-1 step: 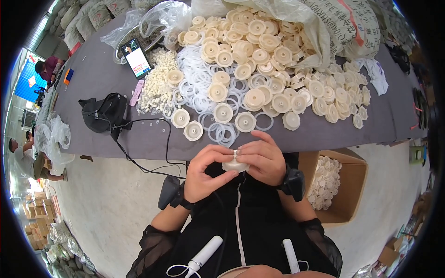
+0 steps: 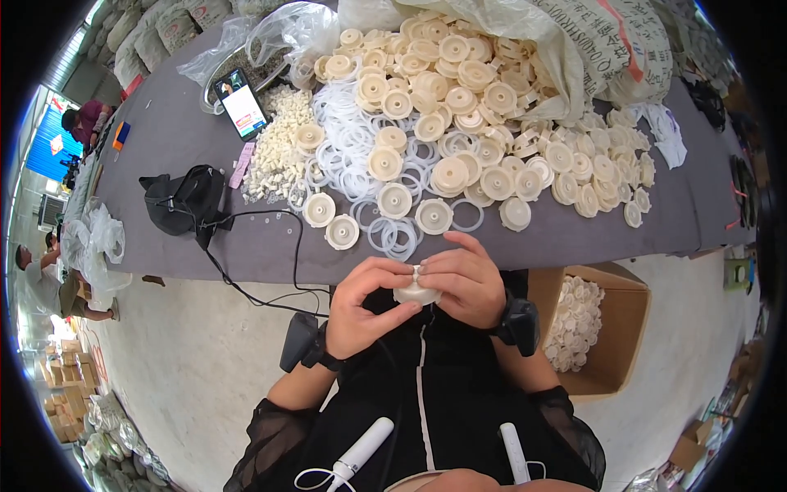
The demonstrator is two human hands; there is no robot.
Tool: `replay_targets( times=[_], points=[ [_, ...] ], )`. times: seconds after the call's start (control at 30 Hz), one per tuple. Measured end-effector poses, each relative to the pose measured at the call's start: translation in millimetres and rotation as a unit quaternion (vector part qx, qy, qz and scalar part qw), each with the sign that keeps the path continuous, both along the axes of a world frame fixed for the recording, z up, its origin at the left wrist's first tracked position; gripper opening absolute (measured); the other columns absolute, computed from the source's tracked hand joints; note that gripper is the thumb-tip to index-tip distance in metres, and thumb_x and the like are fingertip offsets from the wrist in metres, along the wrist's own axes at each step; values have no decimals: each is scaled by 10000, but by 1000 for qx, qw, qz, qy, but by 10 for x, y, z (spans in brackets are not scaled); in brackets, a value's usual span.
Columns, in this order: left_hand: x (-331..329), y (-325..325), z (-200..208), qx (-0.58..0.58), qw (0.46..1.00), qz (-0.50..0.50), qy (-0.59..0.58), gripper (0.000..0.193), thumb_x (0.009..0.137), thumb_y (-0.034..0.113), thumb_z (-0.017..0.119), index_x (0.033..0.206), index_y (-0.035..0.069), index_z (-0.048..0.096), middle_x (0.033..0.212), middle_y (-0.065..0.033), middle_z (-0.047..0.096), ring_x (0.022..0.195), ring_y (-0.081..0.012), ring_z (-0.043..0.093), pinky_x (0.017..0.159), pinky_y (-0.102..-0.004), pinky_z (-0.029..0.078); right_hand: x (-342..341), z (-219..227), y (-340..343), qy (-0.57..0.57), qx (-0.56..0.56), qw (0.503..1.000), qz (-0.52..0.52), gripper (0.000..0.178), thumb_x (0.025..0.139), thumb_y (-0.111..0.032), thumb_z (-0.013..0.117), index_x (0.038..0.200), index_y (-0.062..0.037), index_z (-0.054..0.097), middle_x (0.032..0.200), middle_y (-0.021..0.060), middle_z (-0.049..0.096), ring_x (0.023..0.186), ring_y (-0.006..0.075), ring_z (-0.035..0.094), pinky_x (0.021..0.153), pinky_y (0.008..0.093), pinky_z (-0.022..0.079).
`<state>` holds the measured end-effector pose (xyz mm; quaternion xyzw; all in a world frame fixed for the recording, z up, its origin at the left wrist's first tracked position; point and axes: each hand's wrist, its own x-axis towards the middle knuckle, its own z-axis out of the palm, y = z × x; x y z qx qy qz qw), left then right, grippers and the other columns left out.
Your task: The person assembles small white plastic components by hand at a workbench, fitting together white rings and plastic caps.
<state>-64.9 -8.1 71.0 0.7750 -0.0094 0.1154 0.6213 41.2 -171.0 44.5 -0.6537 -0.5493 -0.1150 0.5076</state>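
Pale round part [image 2: 416, 293], held two-handed

Left hand [image 2: 366, 302] and right hand [image 2: 469, 284] pinch it by the near edge of the grey table [image 2: 557, 242]. On top: heaped cream discs [image 2: 461, 101], translucent rings [image 2: 340, 135] beside them, small cream pieces [image 2: 283, 135], then a phone [image 2: 243, 111]. Cardboard box [image 2: 625, 332], open, rightward, pale parts [image 2: 576, 324] inside.

We hold a round, pale cream disc [image 2: 416, 295] just below the frame's centre, partly hidden, its smooth curved edge toward the bottom of the frame. A small pale peg [image 2: 416, 275] shows at its upper side; we cannot tell whether they are joined.
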Motion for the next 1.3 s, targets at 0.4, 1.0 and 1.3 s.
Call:
replay_targets(
  times=[0.4,1.0,1.3],
  points=[
    [47,-83,-78,12,997,77,-29,268,689,53,703,944,23,626,956,-108,595,923,-250,577,830,-330,442,16,-138,42,79,0,997,25,311,626,15,699,892,-84,572,865,34,634,855,207,616,924,437,395],
    [573,455,-422,-341,928,85,126,224,888,171,557,1026,-5,550,782,-40,583,600,-91,558,538,-207,447,170,-345,-102,392,10,909,-141,330,733,-47,676,1047,-22,576,888,68,607,793,135,577,757,268,458],
    [419,189,-592,271,961,57,-2,240,700,44,697,926,49,615,832,-65,544,720,-167,540,617,-264,445,163,-563,50,228,-142,951,-152,190,721,-80,655,906,-44,626,807,85,581,732,242,557,634,335,450]
  ],
)
